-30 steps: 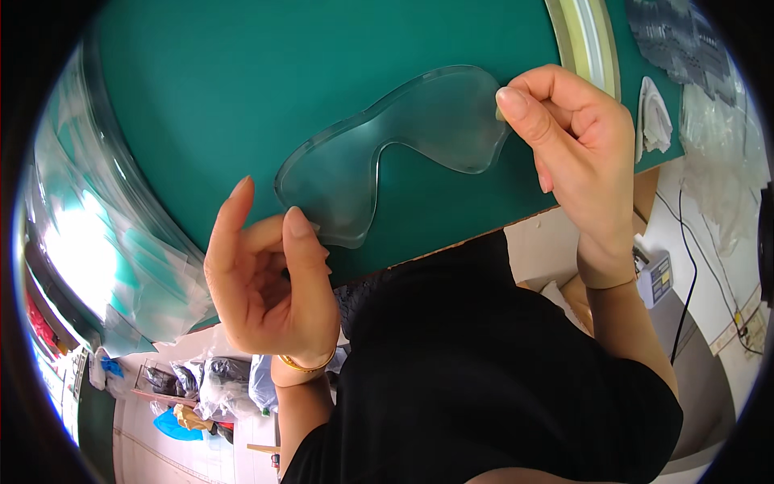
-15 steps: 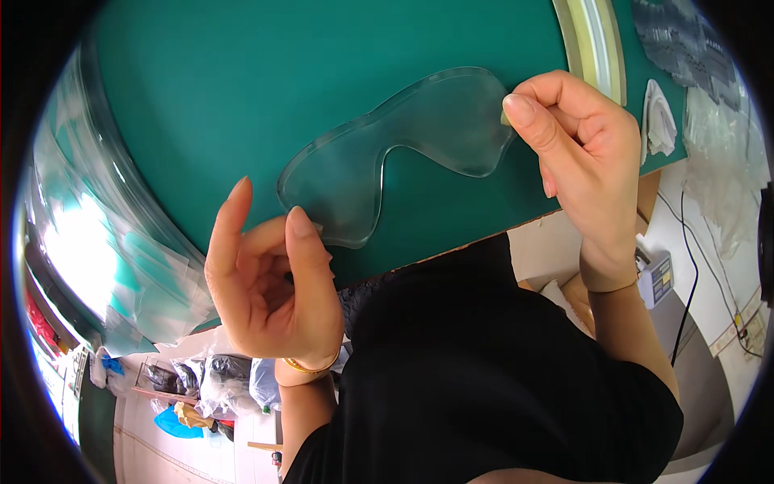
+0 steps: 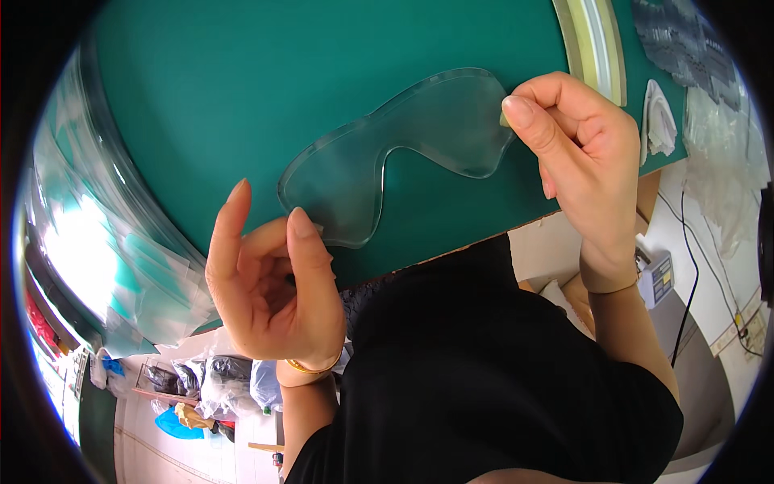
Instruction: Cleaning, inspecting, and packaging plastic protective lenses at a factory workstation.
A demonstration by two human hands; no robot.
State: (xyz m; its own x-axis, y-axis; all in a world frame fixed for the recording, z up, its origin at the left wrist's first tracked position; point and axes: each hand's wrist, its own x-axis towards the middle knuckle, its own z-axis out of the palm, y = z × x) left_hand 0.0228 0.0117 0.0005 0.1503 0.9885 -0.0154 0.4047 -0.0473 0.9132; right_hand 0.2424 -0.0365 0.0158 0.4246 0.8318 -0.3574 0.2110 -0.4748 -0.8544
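A clear goggle lens (image 3: 347, 161), with a curved nose cut-out along its lower side, is held up slantwise over the green tabletop (image 3: 322, 56). My left hand (image 3: 274, 282) pinches its lower left end between thumb and a bent finger, while the index finger points up, away from the lens. At the upper right end, my right hand (image 3: 576, 133) grips the lens between thumb and fingers. A small yellowish bit shows by the right thumb tip; what it is I cannot tell.
Stacked clear plastic sheets (image 3: 129, 234) curve along the table's left side. At the far right lie a yellow-and-white roll (image 3: 597, 48), a folded white cloth (image 3: 659, 121) and clear plastic bags (image 3: 717, 169). Black cables (image 3: 685, 266) hang beyond the table's right edge.
Almost nothing differs. Both hands keep their hold on the lens, which stays in nearly the same place.
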